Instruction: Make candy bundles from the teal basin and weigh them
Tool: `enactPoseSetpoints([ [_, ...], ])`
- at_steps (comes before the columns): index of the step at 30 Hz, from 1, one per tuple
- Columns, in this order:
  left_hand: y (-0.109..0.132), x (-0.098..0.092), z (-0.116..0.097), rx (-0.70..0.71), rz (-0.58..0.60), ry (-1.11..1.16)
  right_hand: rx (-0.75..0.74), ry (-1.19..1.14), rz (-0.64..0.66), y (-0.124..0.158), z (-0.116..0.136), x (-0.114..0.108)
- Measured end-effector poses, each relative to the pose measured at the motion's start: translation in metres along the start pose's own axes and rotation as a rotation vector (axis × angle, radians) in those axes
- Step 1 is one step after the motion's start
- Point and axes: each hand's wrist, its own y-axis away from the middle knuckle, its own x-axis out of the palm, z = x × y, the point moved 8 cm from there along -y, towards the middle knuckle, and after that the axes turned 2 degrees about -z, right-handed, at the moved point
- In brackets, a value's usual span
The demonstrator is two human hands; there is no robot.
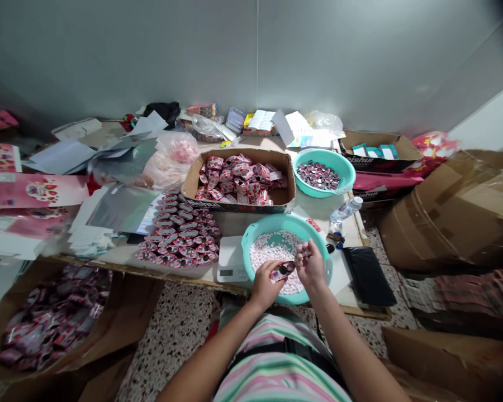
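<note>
My left hand [265, 286] is closed around a small red and pink printed box [281, 271], whose dark opening faces my other hand. Cupped beside it, my right hand [311, 267] holds several small whitish-pink candies [304, 251]. Both hands are over a turquoise basin [251, 226] holding many loose candies [268, 249] of the same sort. Left of the basin is a white kitchen scale [230, 258]. Rows of packed small printed boxes [180, 237] stand farther left, with dark openings showing on some.
Behind the basin sits a cardboard box [238, 205] of printed packets. A second turquoise basin [347, 167] holds dark lids. To the right are a plastic bottle [346, 210] and a black notebook [369, 276]. A large carton [126, 301] of packets stands on the floor at left.
</note>
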Motion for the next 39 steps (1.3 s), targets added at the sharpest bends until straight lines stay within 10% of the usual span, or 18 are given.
enactPoseSetpoints([
  [16,0.007,-0.006,-0.013,0.034,-0.041,-0.278,-0.017,0.204,-0.023,0.033,-0.025,0.022],
  [35,-0.002,-0.003,0.003,-0.115,-0.01,0.034,-0.156,0.416,0.064,0.039,-0.014,0.031],
  [39,-0.001,-0.014,0.005,-0.057,-0.068,0.177,-0.383,0.331,-0.089,0.017,0.019,-0.001],
])
